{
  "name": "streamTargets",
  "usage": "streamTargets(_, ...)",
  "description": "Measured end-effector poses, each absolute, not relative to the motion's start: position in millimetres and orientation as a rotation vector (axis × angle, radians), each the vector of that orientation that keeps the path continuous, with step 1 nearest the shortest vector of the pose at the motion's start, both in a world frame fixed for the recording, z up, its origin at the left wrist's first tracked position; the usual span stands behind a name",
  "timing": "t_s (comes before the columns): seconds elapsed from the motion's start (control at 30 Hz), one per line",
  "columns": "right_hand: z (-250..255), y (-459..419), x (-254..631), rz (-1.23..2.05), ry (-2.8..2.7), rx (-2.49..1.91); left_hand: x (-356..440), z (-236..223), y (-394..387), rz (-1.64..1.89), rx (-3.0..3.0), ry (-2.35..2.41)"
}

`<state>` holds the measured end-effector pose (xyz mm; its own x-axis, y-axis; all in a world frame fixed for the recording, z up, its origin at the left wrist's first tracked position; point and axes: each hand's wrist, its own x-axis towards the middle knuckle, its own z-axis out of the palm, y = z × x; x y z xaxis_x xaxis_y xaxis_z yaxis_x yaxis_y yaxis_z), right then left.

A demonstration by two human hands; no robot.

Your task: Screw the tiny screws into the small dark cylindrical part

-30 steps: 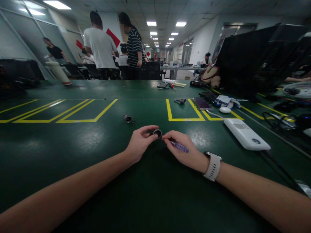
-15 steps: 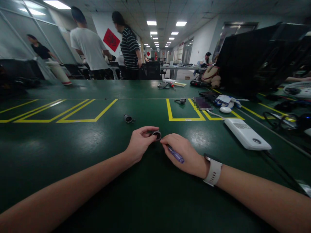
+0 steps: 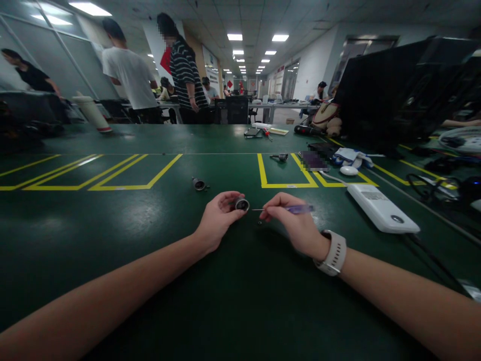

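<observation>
Between the fingers and thumb of my left hand [image 3: 220,218] is a small dark metal part with a round open end [image 3: 242,204], its opening turned towards me. My right hand [image 3: 291,218] is closed on a screwdriver with a clear purple handle [image 3: 299,209]. The thin shaft points left, its tip close to the rim of the metal part; whether they touch I cannot tell. Under my right fingertips a tiny dark ring-like piece [image 3: 259,222] shows at the table. Beyond my left hand lies a similar dark metal part [image 3: 199,185] with tiny bits beside it.
Another dark metal part [image 3: 280,157] lies inside a yellow-taped outline on the green table [image 3: 158,306]. To the right are a white power bank-like box [image 3: 381,206] with a cable, a white mouse-like object [image 3: 348,170] and a cloth glove [image 3: 353,156]. People stand beyond the table.
My right hand has drawn back to the right, and the screwdriver has swung from slanting down to nearly level. The metal part's opening is now uncovered by my left thumb. The tiny ring-like piece has come into view.
</observation>
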<state>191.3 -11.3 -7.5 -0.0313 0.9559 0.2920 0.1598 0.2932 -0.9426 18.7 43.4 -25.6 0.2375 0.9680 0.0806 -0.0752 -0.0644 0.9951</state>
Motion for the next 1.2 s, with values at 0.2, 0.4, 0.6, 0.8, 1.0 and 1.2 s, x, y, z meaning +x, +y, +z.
streamTargets(0.2, -15, 6, 208, 1.206, -1.132, -1.13, 16, -29, 46, 1.11, 1.322, 0.913)
streamTargets(0.4, -19, 6, 206, 1.201, -1.238, -1.153, 19, -24, 44, 1.085, 1.339, 0.88)
streamTargets(0.6, -13, 3, 203, 1.129, -1.38, -1.247, 19, -27, 45, 1.063, 1.244, 0.775)
streamTargets(0.8, -8, 0, 197, 1.301, -1.309, -1.343, 17, -27, 45, 1.028, 1.265, 0.84)
streamTargets(1.0, -15, -1, 194, 1.583, -1.028, -0.985, 18, -26, 44, 1.024, 1.274, 0.917)
streamTargets(1.2, -11, -7, 192, 1.277, -1.244, -0.89, 17, -27, 44, 1.032, 1.354, 0.932)
